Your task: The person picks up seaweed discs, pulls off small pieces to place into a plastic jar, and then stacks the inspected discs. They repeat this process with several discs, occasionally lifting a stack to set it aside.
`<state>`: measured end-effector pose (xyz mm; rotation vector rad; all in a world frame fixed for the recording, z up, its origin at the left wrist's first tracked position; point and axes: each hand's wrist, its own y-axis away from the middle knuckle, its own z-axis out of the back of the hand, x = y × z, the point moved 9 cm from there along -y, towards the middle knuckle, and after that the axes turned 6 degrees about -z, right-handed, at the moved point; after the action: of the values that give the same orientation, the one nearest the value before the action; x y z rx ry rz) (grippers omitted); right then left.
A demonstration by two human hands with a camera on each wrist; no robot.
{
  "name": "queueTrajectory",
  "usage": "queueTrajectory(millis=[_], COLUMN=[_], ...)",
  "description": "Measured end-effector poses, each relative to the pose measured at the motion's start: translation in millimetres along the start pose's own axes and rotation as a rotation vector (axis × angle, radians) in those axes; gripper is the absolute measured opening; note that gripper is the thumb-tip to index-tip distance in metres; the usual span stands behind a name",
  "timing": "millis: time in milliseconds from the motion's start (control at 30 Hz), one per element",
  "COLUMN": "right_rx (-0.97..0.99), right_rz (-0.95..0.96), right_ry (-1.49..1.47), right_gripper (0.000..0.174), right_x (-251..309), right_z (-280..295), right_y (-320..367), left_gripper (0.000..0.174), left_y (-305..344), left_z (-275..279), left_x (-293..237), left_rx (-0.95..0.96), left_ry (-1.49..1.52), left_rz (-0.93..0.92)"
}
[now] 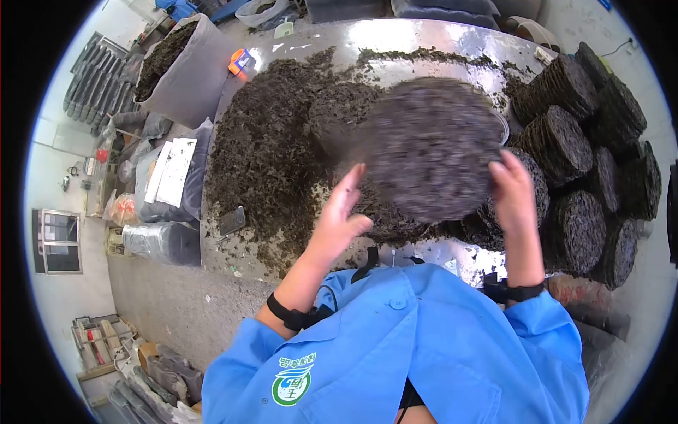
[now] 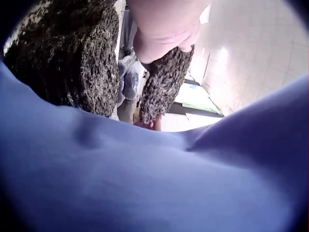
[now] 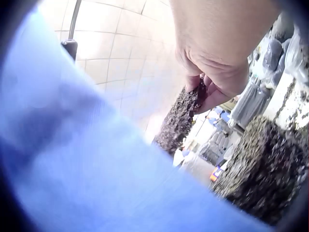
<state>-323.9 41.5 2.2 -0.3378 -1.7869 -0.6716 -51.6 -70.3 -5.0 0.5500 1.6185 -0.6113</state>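
A dark round cake of what looks like dried seaweed (image 1: 434, 148), blurred by motion, is held up over the table before my chest. My right hand (image 1: 514, 194) pinches its right edge; in the right wrist view the thumb and fingers of this hand (image 3: 212, 72) lie on opposite sides of the cake (image 3: 178, 118). At the left edge is my left hand (image 1: 339, 215), with straight fingers and the thumb spread away. The left wrist view shows the left hand (image 2: 164, 29) right at the end of the cake (image 2: 166, 84), its fingertips partly hidden.
Loose dark seaweed (image 1: 261, 134) is heaped over the left of the metal table (image 1: 462, 39). Another round cake (image 1: 342, 109) lies behind the held one. Stacks of cakes (image 1: 561, 145) crowd the right side. A filled sack (image 1: 191, 74), an orange tape dispenser (image 1: 240, 61) and a phone (image 1: 232, 220) are leftward.
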Motion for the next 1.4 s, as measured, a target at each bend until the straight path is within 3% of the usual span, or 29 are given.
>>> queueTrajectory(millis=[67,133,200,233,300,333,433,533,600,667,733,767,800,833,867,900,933,967,1000,1067,1133,1167,1200,1267,1400], right_rx=[-0.156,-0.236,-0.518,-0.519,-0.435,-0.377,-0.063,0.109,0.157,0.178,0.185,0.227,0.259,0.299,0.269,0.282,0.3,0.309,0.325,0.343,0.388,0.275,0.27,0.259,0.244], right_rz=[0.061,0.094,0.117,0.116,0.274,0.145,0.177,0.25,0.141,0.17,0.196,0.075,-0.043,0.026,0.128,0.097,0.075,0.084,0.052,0.013,-0.187,-0.226,-0.227,-0.232,-0.143], right_ry=[-0.022,0.139,0.723,0.728,0.674,0.486,0.705,1.085,1.006,0.998,0.982,0.512,0.04,-0.027,0.089,0.1,0.112,0.106,0.071,0.027,-0.107,-0.083,-0.084,-0.062,-0.048], right_gripper=[0.045,0.045,0.042,0.042,0.039,0.036,0.04,0.055,0.054,0.054,0.053,0.053,0.052,0.052,0.052,0.052,0.053,0.053,0.054,0.055,0.06,0.049,0.049,0.027,0.01], right_x=[21.6,24.6,29.5,25.7,27.1,23.1,-1.1,-50.3,-57.4,-48.6,-38.5,-35.7,-33.6,-19.5,-12.6,-18.5,-23.6,-24.1,-28.4,-32.4,-43.4,-48.6,-50.9,-57.6,-53.0], right_z=[60.5,121.6,163.2,165.7,145.2,107.8,-0.9,-61.0,-79.6,-87.0,-91.3,-88.5,-87.9,-89.4,-88.2,-88.7,-91.4,-96.5,-103.5,-114.5,-123.2,-118.4,-115.2,-106.8,-85.4], right_y=[11.7,18.2,23.0,22.1,26.2,26.5,17.7,-4.2,-2.9,0.7,4.9,3.8,2.5,2.6,2.1,-0.8,-4.7,-6.0,-6.1,-5.8,-4.6,-4.6,-4.7,-8.8,-6.8], left_gripper=[0.109,0.107,0.097,0.092,0.081,0.081,0.081,0.08,0.078,0.075,0.06,0.06,0.051,0.043,0.028,0.028,0.031,0.032,0.034,0.037,0.04,0.04,0.041,0.041,0.04], left_y=[2.5,9.2,13.4,13.4,12.0,12.0,9.9,9.0,7.1,8.5,9.1,7.9,0.5,-1.8,-4.1,6.3,4.0,3.6,2.8,6.2,9.8,10.3,10.5,9.9,8.3], left_z=[-22.3,-42.8,-42.2,-42.7,-44.0,-41.9,-38.6,-35.4,-31.6,-29.4,-30.8,-29.3,-13.1,6.1,37.5,63.9,79.0,85.9,89.0,86.4,75.2,67.2,58.2,47.0,23.0], left_x=[-11.7,10.7,37.2,40.2,32.9,32.6,30.3,32.1,32.5,32.8,22.9,15.1,-9.4,-25.6,-31.6,-30.8,-43.7,-40.5,-36.5,-24.7,-11.3,-6.9,-3.2,-0.6,14.6], left_rx=[0.259,0.411,0.453,0.457,0.457,0.459,0.486,0.506,0.503,0.5,0.477,0.475,0.266,0.067,-0.214,-0.39,-0.5,-0.549,-0.584,-0.537,-0.483,-0.452,-0.42,-0.404,-0.368], left_ry=[-0.976,-1.267,-1.292,-1.33,-1.344,-1.342,-1.274,-1.227,-1.224,-1.218,-1.195,-1.194,-1.06,-0.919,-0.565,-0.546,-0.237,0.115,0.467,0.59,0.722,0.767,0.813,0.84,0.905], left_rz=[-0.179,-0.229,-0.224,-0.257,-0.287,-0.278,-0.29,-0.304,-0.29,-0.267,-0.304,-0.308,-0.317,-0.317,-0.288,0.135,-0.214,-0.196,-0.174,-0.093,0.0,0.028,0.058,0.055,0.142])
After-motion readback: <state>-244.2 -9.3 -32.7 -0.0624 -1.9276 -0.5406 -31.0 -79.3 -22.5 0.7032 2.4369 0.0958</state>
